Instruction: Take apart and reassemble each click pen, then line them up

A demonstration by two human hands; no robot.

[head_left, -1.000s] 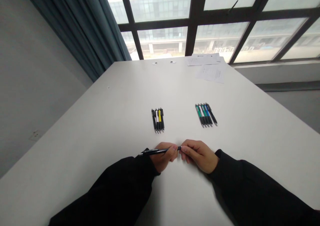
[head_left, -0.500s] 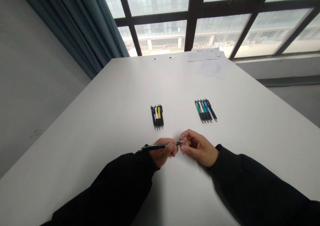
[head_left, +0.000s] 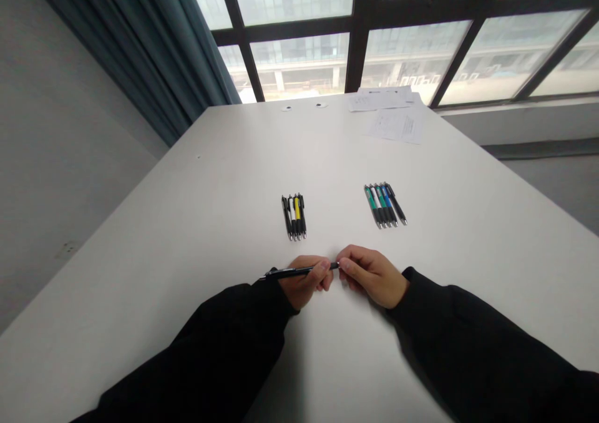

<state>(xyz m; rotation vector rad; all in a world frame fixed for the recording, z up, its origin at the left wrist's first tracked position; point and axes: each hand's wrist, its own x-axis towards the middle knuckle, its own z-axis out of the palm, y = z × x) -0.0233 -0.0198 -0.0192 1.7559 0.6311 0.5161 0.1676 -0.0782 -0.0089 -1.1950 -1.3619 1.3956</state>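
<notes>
My left hand (head_left: 306, 281) is closed around the barrel of a black pen (head_left: 287, 272) that lies level just above the white table (head_left: 187, 236). The pen's tip end points right, and my right hand (head_left: 372, 274) pinches that end with thumb and fingertips. Both hands meet near the table's middle, close to me. Beyond my left hand lies a small row of pens (head_left: 294, 216), black, white and yellow. A second row of pens (head_left: 384, 204), green, white, blue and black, lies beyond my right hand.
Sheets of printed paper (head_left: 397, 123) lie at the table's far right, near the window. Two small round holes (head_left: 302, 106) sit at the far edge. A dark blue curtain (head_left: 154, 55) hangs at the left, beside a grey wall.
My right hand, which had drawn slightly off the pen's tip half a second ago, has closed back onto it. The left hand and the pen have barely moved.
</notes>
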